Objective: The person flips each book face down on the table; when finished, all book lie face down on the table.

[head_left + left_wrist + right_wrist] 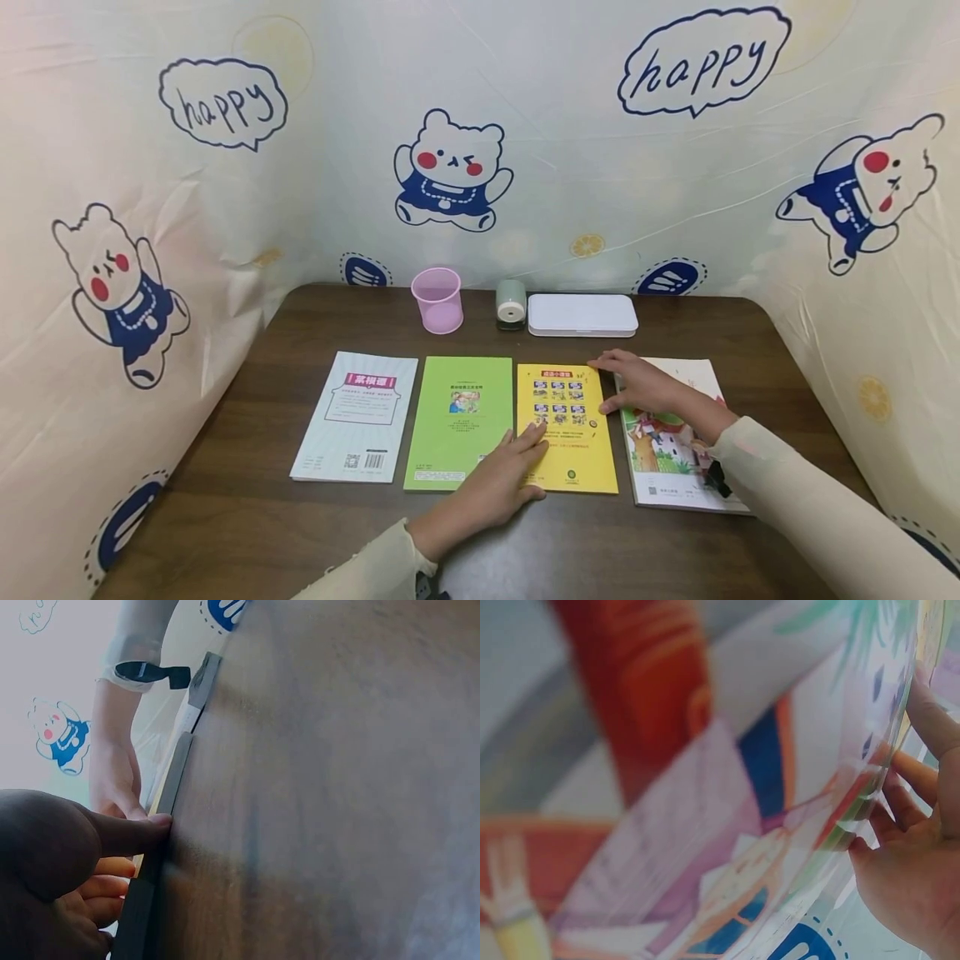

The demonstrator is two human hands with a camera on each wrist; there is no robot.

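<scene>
Head view: I have four books in a row on the worktop [247, 533]. The yellow book [573, 458] lies flat, third from left, just beside the green book [450, 442]. Left hand [495, 479]: fingers extended over the yellow book's lower left, palm over the green book's lower right corner, gripping nothing I can see. Right hand [647, 387]: thumb and fingers apart at the yellow book's upper right edge, no closed grip; forearm over the white picture-cover book [663, 450]. Pale blue book [363, 437] at far left. Behind the row: pink cup [438, 310], grey-green sharpener [512, 298], white case [582, 313].

Left wrist: I get the left thumb [124, 834] at a book's edge, seen side-on; that edge is dark, can't tell whose. Right arm beyond.

Right wrist: blurred picture cover [667, 847] fills most of it. Right fingers [913, 775] spread beside its edge; contact there I can't tell.
</scene>
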